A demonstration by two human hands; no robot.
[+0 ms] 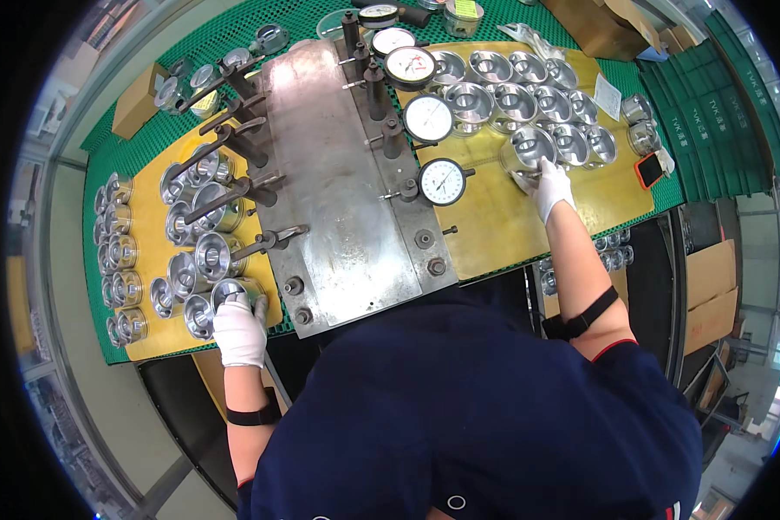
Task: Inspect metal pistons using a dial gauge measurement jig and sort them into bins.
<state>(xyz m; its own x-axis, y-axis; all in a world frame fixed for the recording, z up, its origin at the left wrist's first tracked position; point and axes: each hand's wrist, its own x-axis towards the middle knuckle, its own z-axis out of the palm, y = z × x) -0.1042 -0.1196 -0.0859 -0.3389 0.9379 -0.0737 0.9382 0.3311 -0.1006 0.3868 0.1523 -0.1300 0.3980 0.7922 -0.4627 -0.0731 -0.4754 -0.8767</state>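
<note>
My left hand (240, 329), in a white glove, grips a shiny metal cup-shaped part (231, 291) at the near edge of the left yellow board (152, 195). My right hand (550, 186), also gloved, holds another metal cup-shaped part (529, 147) at the front of the group on the right yellow board (511, 230). Between the hands lies a grey steel fixture plate (347, 208) with lever clamps (238, 186) on its left side and round dial gauges (443, 181) on its right side.
Several more metal parts fill the left board and the back of the right board (511, 87). A green mat (234, 26) covers the bench. Cardboard boxes (594, 26) stand at the back right, a small one (137, 102) at the back left, an orange-edged device (648, 170) right.
</note>
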